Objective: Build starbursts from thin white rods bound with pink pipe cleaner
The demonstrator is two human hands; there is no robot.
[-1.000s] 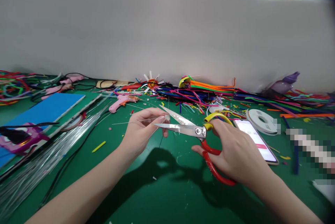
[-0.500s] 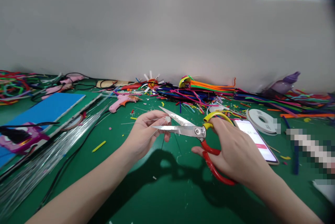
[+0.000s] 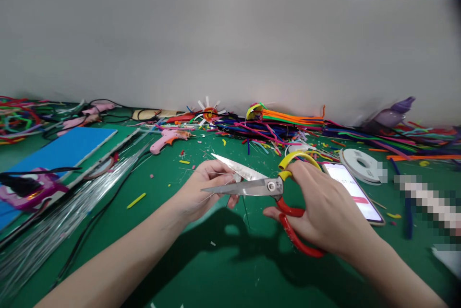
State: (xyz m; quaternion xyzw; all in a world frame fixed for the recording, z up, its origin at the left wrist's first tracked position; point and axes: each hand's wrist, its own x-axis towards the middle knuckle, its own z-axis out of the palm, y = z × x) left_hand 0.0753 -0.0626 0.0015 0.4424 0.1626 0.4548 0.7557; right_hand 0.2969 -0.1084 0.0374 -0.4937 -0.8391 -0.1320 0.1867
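Observation:
My right hand (image 3: 317, 197) grips a pair of scissors (image 3: 260, 185) by handles that are part yellow, part red. Its blades are parted and point left, crossing in front of my left hand (image 3: 212, 185). Between the fingers of that left hand is a small whitish piece (image 3: 236, 177) with thin, clear strands sticking out of it. Some strands reach left past the fingers and others hang down under the hand. The blades lie around the strands near the piece; I cannot tell whether they touch. Part of the left fingers is hidden behind the blades.
Left lie a bundle of clear strands (image 3: 77, 209), a blue board (image 3: 72, 147) and a purple device (image 3: 32, 190). A pink glue gun (image 3: 167, 140) lies beyond my left hand. Pipe cleaners (image 3: 295, 118) line the white partition (image 3: 230, 49). A phone (image 3: 355, 193) and white spool (image 3: 361, 164) are right.
The scissors have shifted slightly left, their blades now reaching further across the left fingers and the whitish piece. My left hand is a little lower and still pinches the piece.

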